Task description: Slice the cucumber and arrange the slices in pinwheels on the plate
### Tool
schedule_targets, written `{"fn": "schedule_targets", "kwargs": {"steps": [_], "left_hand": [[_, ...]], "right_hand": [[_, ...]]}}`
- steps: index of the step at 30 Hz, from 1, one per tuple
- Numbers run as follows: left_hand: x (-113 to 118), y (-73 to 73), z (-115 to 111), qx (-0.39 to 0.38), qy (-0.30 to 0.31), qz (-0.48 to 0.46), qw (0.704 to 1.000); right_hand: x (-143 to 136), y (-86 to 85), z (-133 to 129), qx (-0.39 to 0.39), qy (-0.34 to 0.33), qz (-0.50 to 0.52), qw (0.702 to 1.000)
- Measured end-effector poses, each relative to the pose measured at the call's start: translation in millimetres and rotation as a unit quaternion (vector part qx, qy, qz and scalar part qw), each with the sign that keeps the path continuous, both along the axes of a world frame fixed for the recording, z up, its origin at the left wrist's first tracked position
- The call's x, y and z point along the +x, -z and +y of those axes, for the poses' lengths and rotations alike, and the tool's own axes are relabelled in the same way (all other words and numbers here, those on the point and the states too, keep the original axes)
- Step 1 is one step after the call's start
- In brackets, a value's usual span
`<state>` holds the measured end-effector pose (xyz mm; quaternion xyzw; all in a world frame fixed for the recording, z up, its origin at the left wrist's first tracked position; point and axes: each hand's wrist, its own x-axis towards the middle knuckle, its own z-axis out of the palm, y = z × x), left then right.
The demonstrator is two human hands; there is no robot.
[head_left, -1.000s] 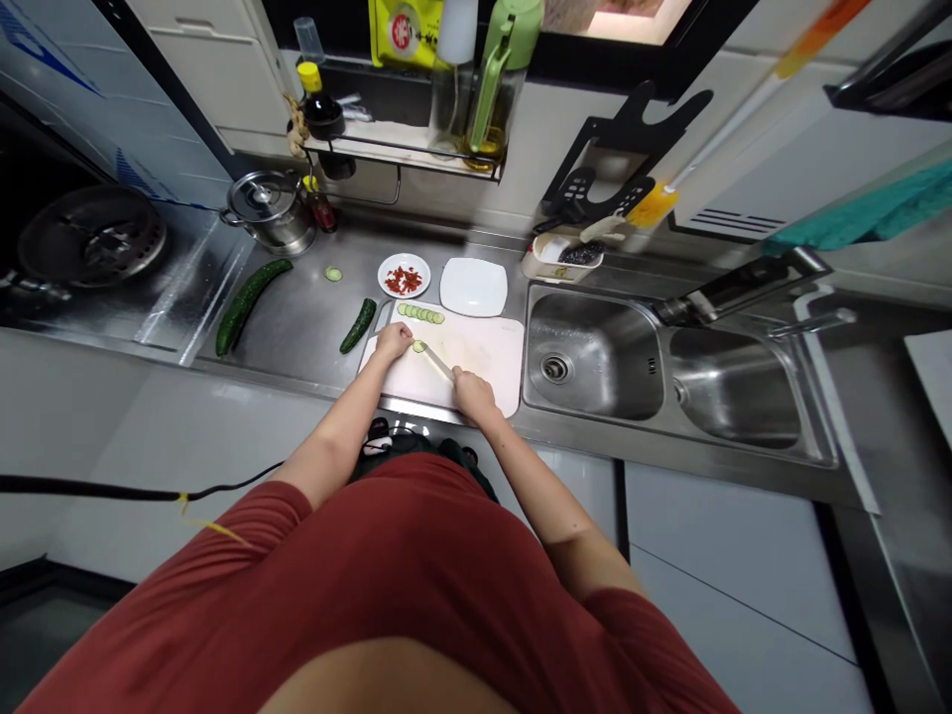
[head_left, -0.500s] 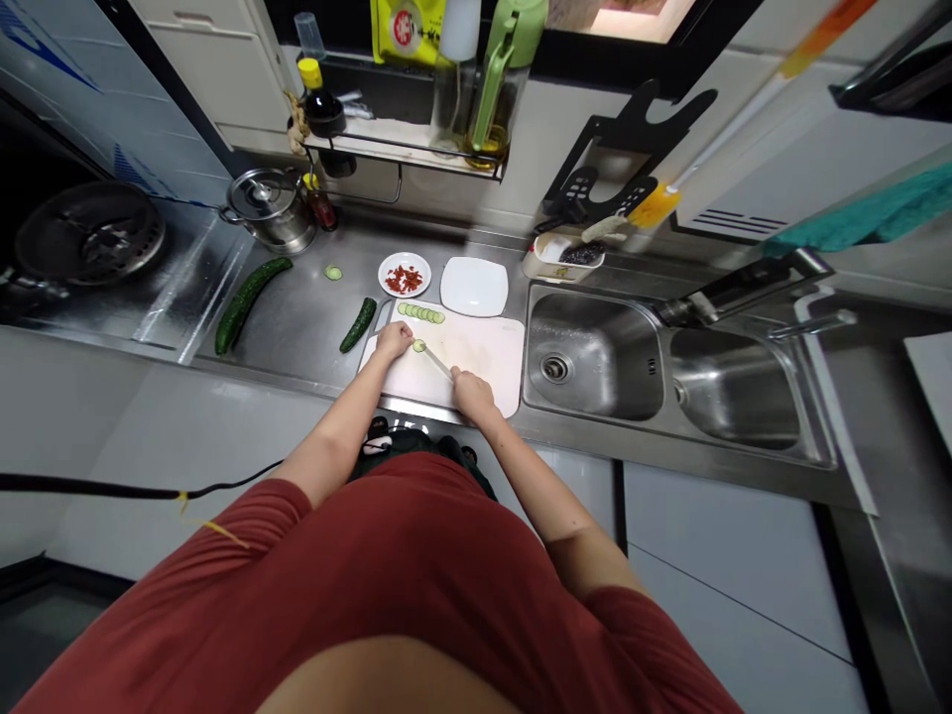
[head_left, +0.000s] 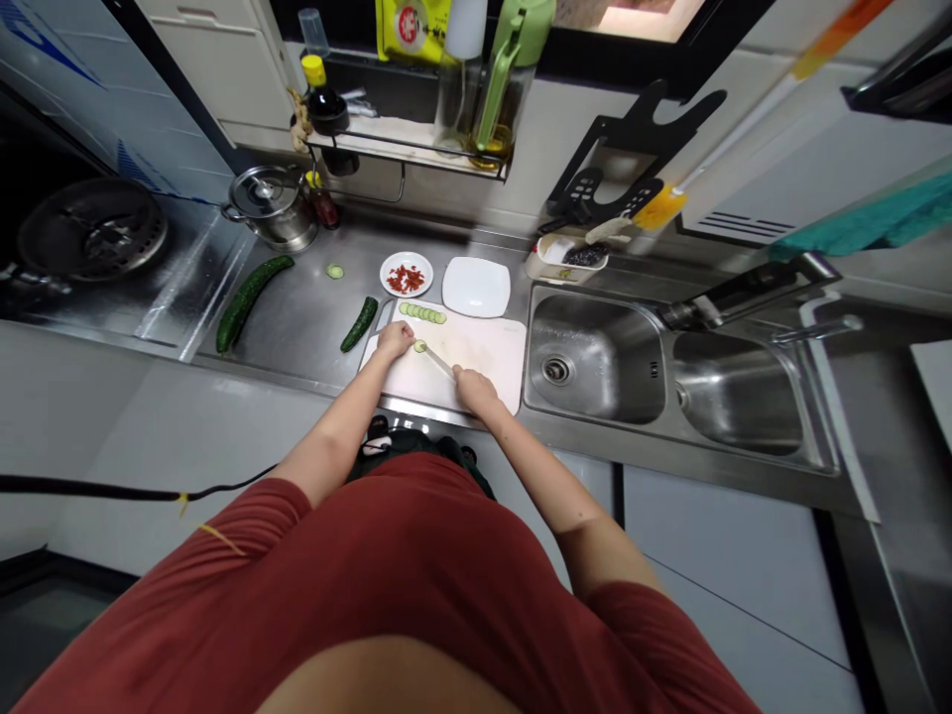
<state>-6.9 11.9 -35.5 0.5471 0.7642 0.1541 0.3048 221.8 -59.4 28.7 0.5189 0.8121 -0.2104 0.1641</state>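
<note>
The cucumber slice (head_left: 420,346) lies on the cutting board (head_left: 491,349), at the tip of the knife (head_left: 440,364); short, light strokes should give the best control. The right hand (head_left: 474,387) grips the knife; the left hand (head_left: 397,339), fingers curled (any held item cannot be discerned), is best positioned clear of the edge.

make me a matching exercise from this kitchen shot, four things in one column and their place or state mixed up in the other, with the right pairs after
Column one
1. knife
2. round plate
3. pot
4. board

Column two
A. covered with a lid
B. just left of the sink
C. gripped by the right hand
D. holding red pieces

Right pairs
1-C, 2-D, 3-A, 4-B
</note>
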Motion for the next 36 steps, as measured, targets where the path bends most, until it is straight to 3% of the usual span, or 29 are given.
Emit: {"fn": "schedule_targets", "kwargs": {"steps": [22,36], "left_hand": [[1.0,-1.1,1.9,-0.014,-0.001,0.001,1.000],[0.4,2.5,3.5,-0.019,-0.005,0.003,1.000]], "right_hand": [[-14.5,-9.2,6.7,-0.019,-0.001,-0.005,1.000],[-11.0,-5.0,3.6,-0.010,-0.009,-0.005,1.000]]}}
